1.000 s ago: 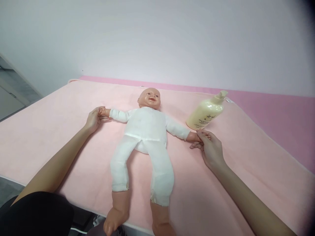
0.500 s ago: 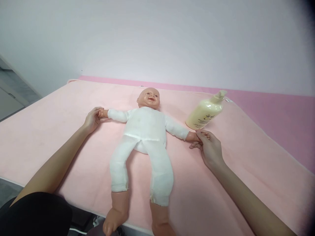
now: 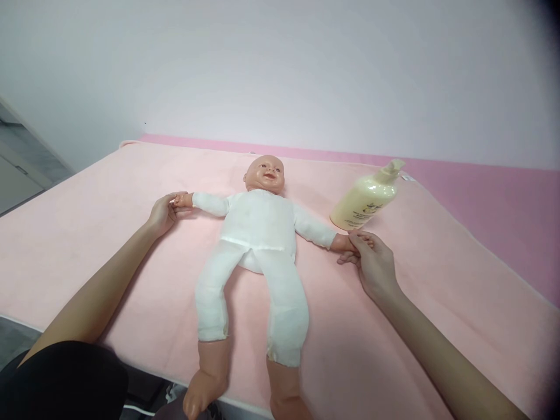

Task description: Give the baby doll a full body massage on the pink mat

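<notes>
A baby doll (image 3: 262, 224) with a white cloth body lies on its back, face up, arms stretched out to both sides. At the left, my left hand (image 3: 164, 214) is closed around the doll's hand on that side, its fingers partly behind it. On the other side my right hand (image 3: 375, 262) grips the doll's other hand between thumb and fingers. Just beyond my right hand stands a pale yellow pump bottle (image 3: 365, 198) with a dark printed label. The doll's bare feet reach the near edge, and the lower foot is cut off by the frame.
A pale pink blanket (image 3: 149, 280) covers the table beneath the doll. Behind and to the right shows a darker pink surface (image 3: 494, 216), running up to a white wall (image 3: 306, 70). A grey cabinet (image 3: 17, 181) is at far left.
My left hand has shifted very slightly around the doll's hand, its thumb now lower. The doll, the bottle and my right hand stay almost where they were.
</notes>
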`<action>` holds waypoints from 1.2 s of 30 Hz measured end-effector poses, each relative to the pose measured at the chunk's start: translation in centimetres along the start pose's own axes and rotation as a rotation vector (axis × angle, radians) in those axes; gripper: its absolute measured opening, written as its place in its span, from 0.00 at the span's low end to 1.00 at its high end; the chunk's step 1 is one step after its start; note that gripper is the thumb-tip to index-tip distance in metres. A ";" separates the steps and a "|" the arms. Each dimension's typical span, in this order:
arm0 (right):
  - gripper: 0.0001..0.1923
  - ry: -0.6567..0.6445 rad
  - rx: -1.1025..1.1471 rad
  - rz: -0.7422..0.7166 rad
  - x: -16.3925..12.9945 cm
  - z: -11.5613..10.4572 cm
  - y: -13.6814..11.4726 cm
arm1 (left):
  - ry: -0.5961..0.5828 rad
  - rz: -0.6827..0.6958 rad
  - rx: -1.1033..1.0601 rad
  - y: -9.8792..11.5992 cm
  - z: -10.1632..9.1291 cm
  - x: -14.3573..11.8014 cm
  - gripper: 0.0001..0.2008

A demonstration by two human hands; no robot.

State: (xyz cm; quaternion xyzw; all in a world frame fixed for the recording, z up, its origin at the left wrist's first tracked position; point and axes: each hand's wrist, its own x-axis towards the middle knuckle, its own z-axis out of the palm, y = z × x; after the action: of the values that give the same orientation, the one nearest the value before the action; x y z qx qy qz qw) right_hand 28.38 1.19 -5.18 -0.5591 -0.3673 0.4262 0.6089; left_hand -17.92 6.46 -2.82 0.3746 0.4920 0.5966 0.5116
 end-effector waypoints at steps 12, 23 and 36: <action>0.25 0.000 -0.044 -0.025 0.0 0.0 0.2 | 0.095 -0.009 0.052 0.0 0.3 -0.1 0.08; 0.26 -0.010 -0.037 -0.029 -0.2 0.1 0.0 | 0.120 0.008 0.067 0.1 0.8 -0.2 0.13; 0.22 0.000 -0.013 -0.071 0.4 -0.1 0.5 | -0.018 0.166 0.173 -0.8 0.5 -0.3 0.19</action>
State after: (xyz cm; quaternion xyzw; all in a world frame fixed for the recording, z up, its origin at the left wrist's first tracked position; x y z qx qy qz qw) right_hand 28.56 1.51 -5.72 -0.5497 -0.3895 0.4021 0.6201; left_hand -17.20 6.23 -3.46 0.4621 0.5042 0.5890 0.4305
